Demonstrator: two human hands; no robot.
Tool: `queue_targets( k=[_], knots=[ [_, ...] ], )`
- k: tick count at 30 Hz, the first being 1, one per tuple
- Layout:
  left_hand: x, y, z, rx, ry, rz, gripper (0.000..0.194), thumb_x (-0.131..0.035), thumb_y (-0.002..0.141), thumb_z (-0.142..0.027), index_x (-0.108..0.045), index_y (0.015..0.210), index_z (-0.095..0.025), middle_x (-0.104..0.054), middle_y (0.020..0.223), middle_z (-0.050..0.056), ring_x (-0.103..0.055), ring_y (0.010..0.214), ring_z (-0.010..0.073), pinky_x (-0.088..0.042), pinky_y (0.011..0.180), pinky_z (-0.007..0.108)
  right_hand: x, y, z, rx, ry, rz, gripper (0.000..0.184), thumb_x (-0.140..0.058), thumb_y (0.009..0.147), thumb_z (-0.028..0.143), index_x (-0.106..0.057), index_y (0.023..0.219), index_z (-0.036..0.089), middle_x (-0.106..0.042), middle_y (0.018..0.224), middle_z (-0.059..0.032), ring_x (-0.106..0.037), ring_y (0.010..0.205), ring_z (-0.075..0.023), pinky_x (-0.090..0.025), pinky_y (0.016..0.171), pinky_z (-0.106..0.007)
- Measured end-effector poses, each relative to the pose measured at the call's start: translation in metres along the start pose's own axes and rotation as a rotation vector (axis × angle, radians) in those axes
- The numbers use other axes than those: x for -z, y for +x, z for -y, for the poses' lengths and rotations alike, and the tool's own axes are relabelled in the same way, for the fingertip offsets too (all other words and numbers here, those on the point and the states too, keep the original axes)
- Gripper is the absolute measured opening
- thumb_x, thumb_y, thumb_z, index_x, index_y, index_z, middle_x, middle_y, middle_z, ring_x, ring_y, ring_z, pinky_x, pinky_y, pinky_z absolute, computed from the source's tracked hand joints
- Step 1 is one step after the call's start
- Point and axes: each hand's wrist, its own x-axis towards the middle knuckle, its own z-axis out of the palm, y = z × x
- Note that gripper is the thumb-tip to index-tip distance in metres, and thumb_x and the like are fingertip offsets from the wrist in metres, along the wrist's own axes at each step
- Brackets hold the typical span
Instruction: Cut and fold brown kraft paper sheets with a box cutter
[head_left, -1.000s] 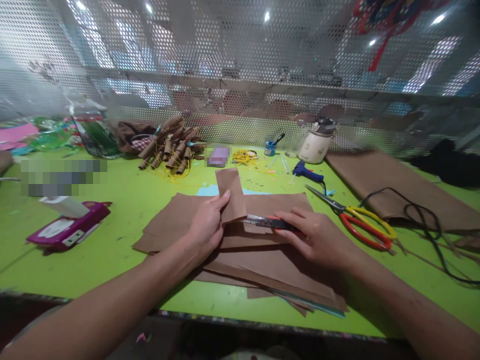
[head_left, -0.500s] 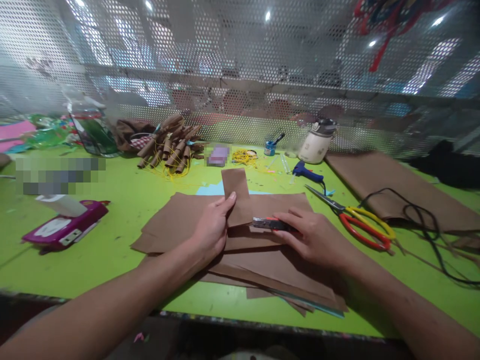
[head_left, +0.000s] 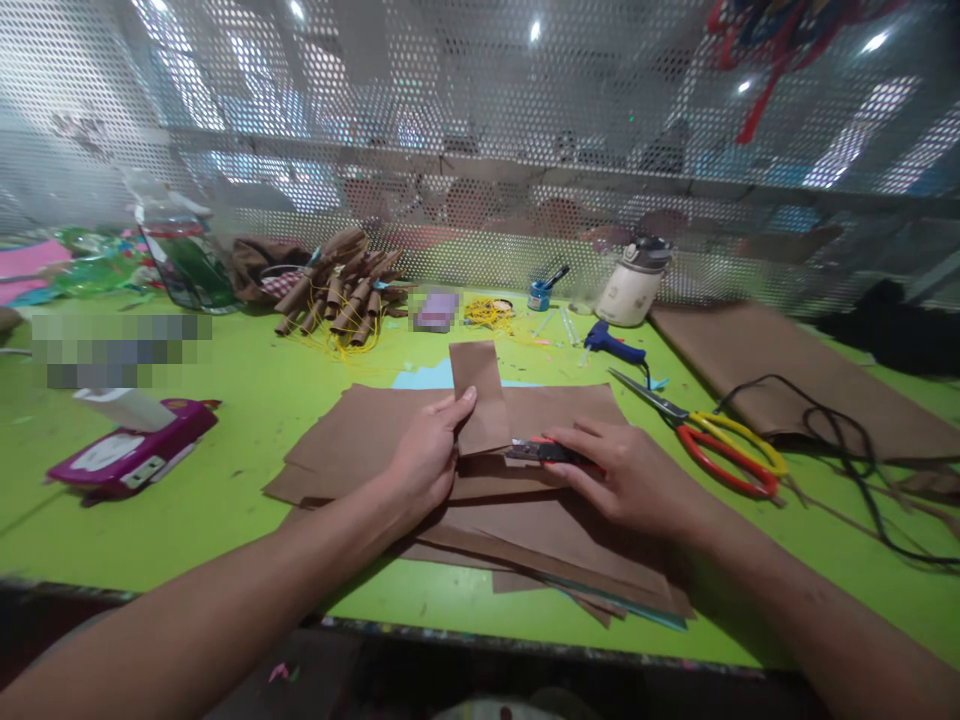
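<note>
My left hand [head_left: 431, 450] pinches a small brown paper rectangle [head_left: 481, 385], its thumb lying on the near face and the other fingers hidden behind. My right hand [head_left: 622, 465] is closed round a small black and red stapler [head_left: 536, 452]. The stapler's metal nose meets the lower right corner of the rectangle; whether its jaws are pressed together I cannot tell. Both hands are over a loose pile of larger brown paper sheets [head_left: 360, 430] spread on the green table [head_left: 247, 540]. Light blue paper [head_left: 424, 377] shows behind the pile.
Right of the pile lie scissors [head_left: 731, 455] with red and yellow handles, a blue glue gun [head_left: 615, 343] and a black cord [head_left: 847, 450]. Rolled brown tubes [head_left: 349, 300] with yellow string sit at the back. A purple power strip [head_left: 135, 450] is at left, a white bottle [head_left: 634, 285] behind.
The paper rectangle and my left hand have shifted slightly right. The stapler has moved a little right and down, staying at the rectangle's lower corner.
</note>
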Motion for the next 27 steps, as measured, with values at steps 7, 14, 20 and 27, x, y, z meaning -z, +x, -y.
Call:
queue_targets(
  k=[7, 14, 20, 27],
  knots=[
    [0.003, 0.003, -0.002, -0.013, -0.016, -0.016, 0.018, -0.06, 0.088, -0.018, -0.07, 0.1, -0.008, -0.076, 0.095, 0.013, -0.073, 0.084, 0.0218, -0.058, 0.086, 0.035, 0.001, -0.002, -0.001, 0.01, -0.057, -0.005, 0.033, -0.044, 0.097, 0.039, -0.062, 0.118, 0.022, -0.063, 0.087, -0.0071, -0.06, 0.072, -0.0187, -0.041, 0.064, -0.028],
    [0.002, 0.002, -0.003, 0.005, -0.023, -0.025, 0.02, -0.059, 0.089, -0.018, -0.07, 0.102, -0.009, -0.076, 0.093, 0.013, -0.073, 0.084, 0.0225, -0.058, 0.085, 0.037, 0.003, -0.004, -0.009, 0.037, -0.082, -0.033, 0.032, -0.047, 0.096, 0.038, -0.062, 0.118, 0.021, -0.064, 0.088, -0.0078, -0.06, 0.074, -0.0191, -0.042, 0.065, -0.029],
    [-0.001, -0.003, 0.001, 0.02, 0.0, 0.007, 0.018, -0.063, 0.086, -0.019, -0.072, 0.099, -0.01, -0.076, 0.096, 0.014, -0.073, 0.084, 0.0236, -0.058, 0.087, 0.037, -0.001, 0.0, -0.005, 0.024, -0.053, -0.014, 0.031, -0.047, 0.096, 0.039, -0.064, 0.117, 0.022, -0.063, 0.087, -0.0073, -0.06, 0.075, -0.0191, -0.041, 0.065, -0.029],
    [-0.002, -0.003, 0.0, 0.024, -0.001, -0.003, 0.018, -0.063, 0.086, -0.019, -0.072, 0.098, -0.009, -0.076, 0.096, 0.014, -0.073, 0.083, 0.0239, -0.058, 0.086, 0.038, 0.0, 0.0, 0.001, 0.003, -0.021, 0.035, 0.032, -0.045, 0.097, 0.039, -0.064, 0.116, 0.022, -0.063, 0.088, -0.0071, -0.06, 0.076, -0.0187, -0.041, 0.067, -0.028]
  ],
)
